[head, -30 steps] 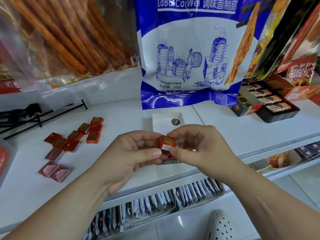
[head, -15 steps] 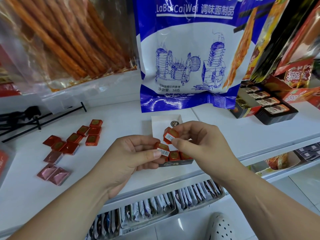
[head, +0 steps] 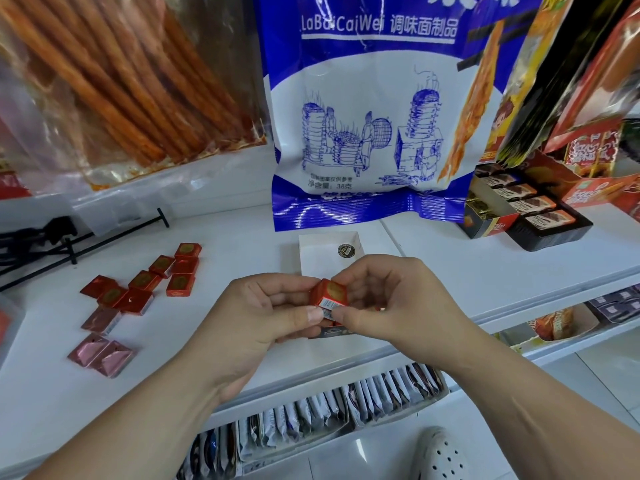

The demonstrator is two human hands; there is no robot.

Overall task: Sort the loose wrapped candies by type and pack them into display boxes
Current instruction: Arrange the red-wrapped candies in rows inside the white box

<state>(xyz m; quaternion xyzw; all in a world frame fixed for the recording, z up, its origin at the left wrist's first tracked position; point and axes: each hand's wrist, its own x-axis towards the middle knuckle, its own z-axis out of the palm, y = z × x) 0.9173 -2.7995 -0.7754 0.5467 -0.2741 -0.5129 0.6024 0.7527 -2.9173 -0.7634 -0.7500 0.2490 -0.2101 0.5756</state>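
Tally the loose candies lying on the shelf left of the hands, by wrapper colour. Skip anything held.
red candies: 8
pink candies: 3
total: 11
Not counted: the held candy, pinched between the left hand and the right hand.

Retail shop: snack bags [head: 367,133] hang at 12 o'clock; stocked product boxes [head: 540,216] sit on white shelving [head: 467,265] at 2 o'clock.
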